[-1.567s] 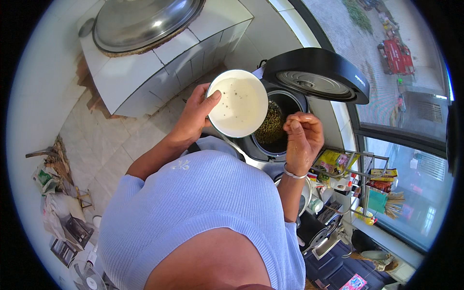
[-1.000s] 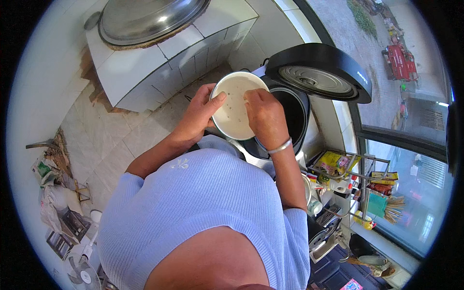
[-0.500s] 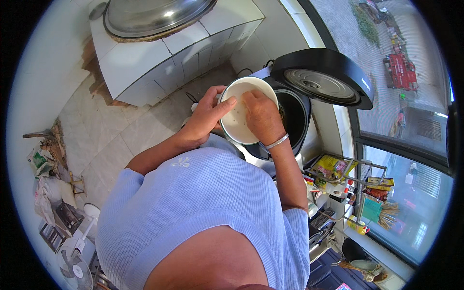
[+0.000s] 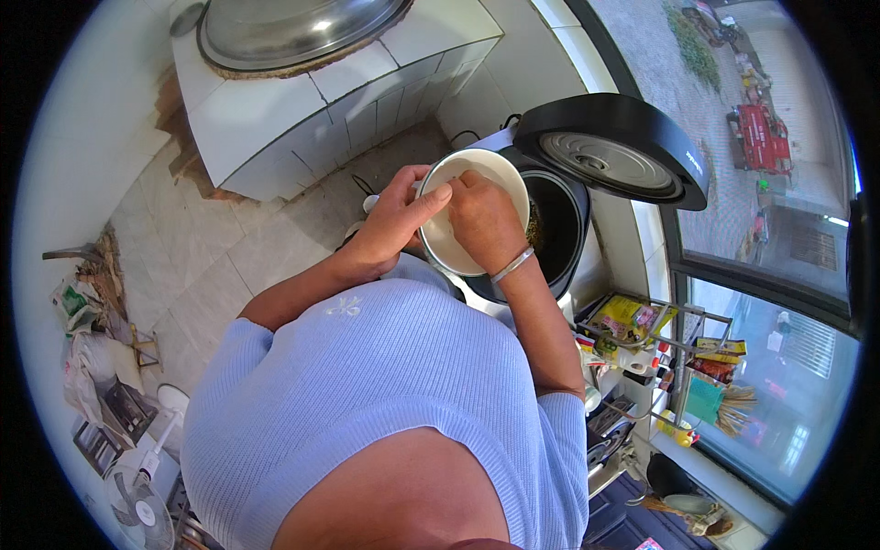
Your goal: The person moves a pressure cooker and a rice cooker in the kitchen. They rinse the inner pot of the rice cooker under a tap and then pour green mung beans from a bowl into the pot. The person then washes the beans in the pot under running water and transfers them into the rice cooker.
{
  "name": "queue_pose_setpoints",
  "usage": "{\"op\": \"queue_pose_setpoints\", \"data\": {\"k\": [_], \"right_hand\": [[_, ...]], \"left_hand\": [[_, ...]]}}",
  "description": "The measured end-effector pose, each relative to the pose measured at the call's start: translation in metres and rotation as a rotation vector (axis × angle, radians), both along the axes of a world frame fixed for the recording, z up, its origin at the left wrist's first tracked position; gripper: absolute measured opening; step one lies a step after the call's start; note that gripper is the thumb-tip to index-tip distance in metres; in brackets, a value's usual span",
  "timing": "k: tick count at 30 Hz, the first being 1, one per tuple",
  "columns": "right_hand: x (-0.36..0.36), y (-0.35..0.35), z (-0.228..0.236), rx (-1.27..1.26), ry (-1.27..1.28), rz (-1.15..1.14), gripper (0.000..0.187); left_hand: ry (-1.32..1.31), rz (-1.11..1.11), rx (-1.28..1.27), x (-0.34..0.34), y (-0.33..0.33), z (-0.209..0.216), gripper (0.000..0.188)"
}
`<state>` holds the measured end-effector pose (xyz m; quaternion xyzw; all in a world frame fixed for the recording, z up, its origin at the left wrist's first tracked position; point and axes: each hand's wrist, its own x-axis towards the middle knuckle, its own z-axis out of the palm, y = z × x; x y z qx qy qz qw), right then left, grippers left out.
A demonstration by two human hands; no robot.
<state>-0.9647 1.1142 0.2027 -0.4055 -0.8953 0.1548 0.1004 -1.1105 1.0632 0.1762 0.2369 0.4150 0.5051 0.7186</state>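
A white bowl with a dark rim point(image 4: 446, 246) is tilted in front of my chest. My left hand point(image 4: 394, 213) grips its left side, with the thumb over the rim. Inside the bowl, my right hand point(image 4: 484, 218) has its fingers curled together against the inner wall. Whatever those fingers hold, if anything, is hidden. Just right of the bowl stands a black electric cooker point(image 4: 576, 240), its thick lid point(image 4: 610, 151) swung up. Small greenish-brown bits point(image 4: 535, 229) show in its dark pot, partly covered by the bowl and my right hand.
A tiled stove block with a large metal lid point(image 4: 302, 32) rises at the far left. The window point(image 4: 765, 247) runs along the right. A wire rack point(image 4: 697, 321) with packets and bottles stands nearer on that side. A white fan point(image 4: 142, 509) is at the lower left.
My right hand has moved slightly left and nearer inside the bowl. Small specks seen in the bowl before no longer show, and more of the bits in the cooker pot are visible.
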Motion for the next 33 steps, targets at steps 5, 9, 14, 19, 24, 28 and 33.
{"op": "queue_pose_setpoints", "data": {"k": [5,9,14,19,24,28,33], "right_hand": [[0.012,0.006,0.015,-0.137,0.028,0.090,0.008],[0.023,0.008,0.056,-0.215,0.330,-0.011,0.020],[0.023,0.003,0.081,-0.130,0.389,-0.076,0.023],[0.016,0.005,0.067,-0.044,0.239,-0.019,0.021],[0.007,0.007,0.038,-0.006,0.103,-0.023,0.020],[-0.003,0.010,0.026,0.002,0.039,0.002,0.016],[-0.008,0.011,0.009,0.031,-0.046,0.019,0.008]], "left_hand": [[-0.009,-0.020,-0.001,-0.003,0.004,0.003,0.059],[0.025,0.028,0.039,-0.007,0.006,0.001,0.058],[0.022,0.055,0.026,-0.012,0.008,0.007,0.058],[0.010,0.054,0.037,-0.017,0.008,0.006,0.058],[0.021,0.033,0.000,-0.018,0.007,0.005,0.059],[0.022,0.031,-0.004,-0.019,0.006,0.002,0.059],[0.025,0.013,0.000,-0.020,0.006,0.002,0.059]]}}
